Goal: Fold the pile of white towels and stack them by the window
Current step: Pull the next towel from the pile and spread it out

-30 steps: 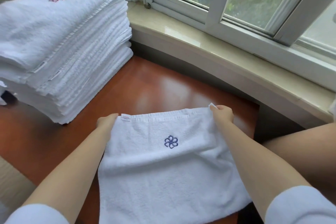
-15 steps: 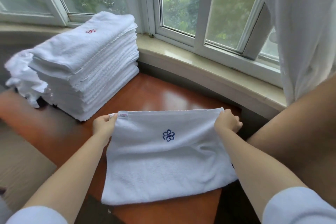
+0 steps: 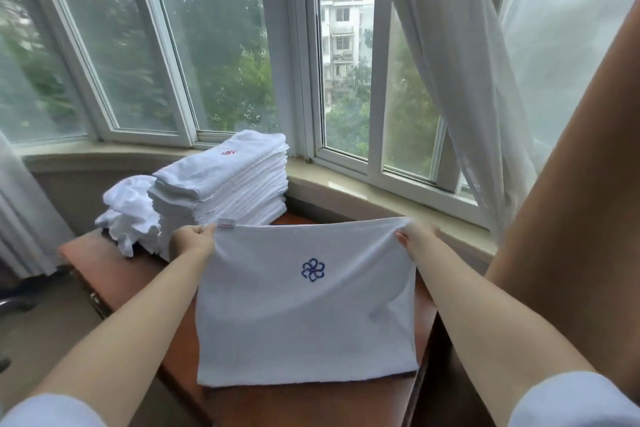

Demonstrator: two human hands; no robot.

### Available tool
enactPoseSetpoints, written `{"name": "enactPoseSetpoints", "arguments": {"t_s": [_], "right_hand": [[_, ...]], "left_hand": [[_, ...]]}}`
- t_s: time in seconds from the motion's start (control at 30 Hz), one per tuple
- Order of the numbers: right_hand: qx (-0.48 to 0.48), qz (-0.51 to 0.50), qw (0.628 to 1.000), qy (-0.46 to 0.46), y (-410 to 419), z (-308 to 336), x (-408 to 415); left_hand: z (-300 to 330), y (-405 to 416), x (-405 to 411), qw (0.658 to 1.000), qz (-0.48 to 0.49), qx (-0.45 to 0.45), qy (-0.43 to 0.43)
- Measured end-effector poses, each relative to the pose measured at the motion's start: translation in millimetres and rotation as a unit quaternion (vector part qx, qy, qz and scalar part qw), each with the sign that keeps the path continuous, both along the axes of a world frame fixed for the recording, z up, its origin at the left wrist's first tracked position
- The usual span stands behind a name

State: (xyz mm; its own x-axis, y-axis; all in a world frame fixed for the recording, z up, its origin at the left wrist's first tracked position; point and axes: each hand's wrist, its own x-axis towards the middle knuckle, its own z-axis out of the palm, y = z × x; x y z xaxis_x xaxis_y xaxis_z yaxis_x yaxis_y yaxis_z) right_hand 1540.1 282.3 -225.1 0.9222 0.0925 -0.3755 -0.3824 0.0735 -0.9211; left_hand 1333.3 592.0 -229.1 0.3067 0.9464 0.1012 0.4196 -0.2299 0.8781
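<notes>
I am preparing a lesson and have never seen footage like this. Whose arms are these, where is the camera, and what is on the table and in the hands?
No machine here: a person works with bare hands. The single picture comes from a wide-angle camera worn on the person's head, looking forward and down, so both arms reach in from the bottom edge.

The left hand and the right hand each pinch a top corner of a white towel with a blue flower emblem, holding it up above a reddish-brown table.

At the far end of the table, beside the window, stands a neat stack of folded towels; its top one bears a red emblem. Left of the stack lies a rumpled heap of towels. A sheer curtain hangs on the right.
</notes>
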Motion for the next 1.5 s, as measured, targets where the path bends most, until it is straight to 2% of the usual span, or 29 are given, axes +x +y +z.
{"name": "enactPoseSetpoints", "arguments": {"t_s": [0.07,0.13,0.2,0.27,0.4,0.5,0.67,0.8,0.97,1.07,1.17,1.27,1.37,1.5], "right_hand": [[0.017,-0.055,0.997,-0.058,0.3,10.2,-2.2],[-0.023,-0.119,0.983,-0.135,0.0,26.0,-5.1],[-0.064,-0.123,0.972,-0.189,-0.6,32.0,-3.6],[-0.089,-0.128,0.968,-0.198,-4.2,38.8,-7.7],[-0.076,-0.153,0.964,-0.204,-0.7,53.3,-6.7],[0.007,-0.147,0.981,-0.128,4.2,51.3,-4.6],[0.105,-0.146,0.98,-0.081,7.4,27.5,5.1],[0.146,-0.151,0.976,-0.047,13.3,17.1,14.6],[0.101,-0.14,0.983,-0.069,40.5,-1.5,34.9],[0.12,-0.173,0.973,-0.097,54.5,7.9,53.6],[0.105,-0.197,0.963,-0.152,64.0,22.4,66.8],[0.096,-0.218,0.957,-0.167,65.5,28.3,66.0],[0.049,-0.233,0.958,-0.158,54.6,11.7,51.3],[-0.024,-0.238,0.967,-0.085,26.5,-52.5,15.8]], "left_hand": [[21.9,-7.3,-5.2,0.996,0.025,0.066,-0.059],[42.7,-16.5,-9.0,0.973,0.061,0.158,-0.155],[54.8,-23.4,-11.2,0.96,0.068,0.194,-0.19],[56.5,-23.3,-15.6,0.963,0.065,0.188,-0.183],[62.3,-28.7,-25.6,0.962,0.078,0.173,-0.198],[54.3,-36.3,-31.5,0.978,0.099,0.095,-0.154],[35.0,-27.1,-23.6,0.981,0.085,0.019,-0.173],[23.6,-8.7,-6.6,0.978,0.059,-0.05,-0.196],[9.3,14.1,17.7,0.974,0.036,-0.066,-0.213],[20.4,32.2,35.5,0.97,0.016,-0.034,-0.238],[41.5,43.7,48.0,0.962,0.005,-0.002,-0.275],[43.9,43.3,43.8,0.957,0.017,0.041,-0.288],[18.9,30.0,20.4,0.962,0.034,0.055,-0.265],[-50.1,0.1,-17.7,0.963,0.042,-0.032,-0.263]]}}
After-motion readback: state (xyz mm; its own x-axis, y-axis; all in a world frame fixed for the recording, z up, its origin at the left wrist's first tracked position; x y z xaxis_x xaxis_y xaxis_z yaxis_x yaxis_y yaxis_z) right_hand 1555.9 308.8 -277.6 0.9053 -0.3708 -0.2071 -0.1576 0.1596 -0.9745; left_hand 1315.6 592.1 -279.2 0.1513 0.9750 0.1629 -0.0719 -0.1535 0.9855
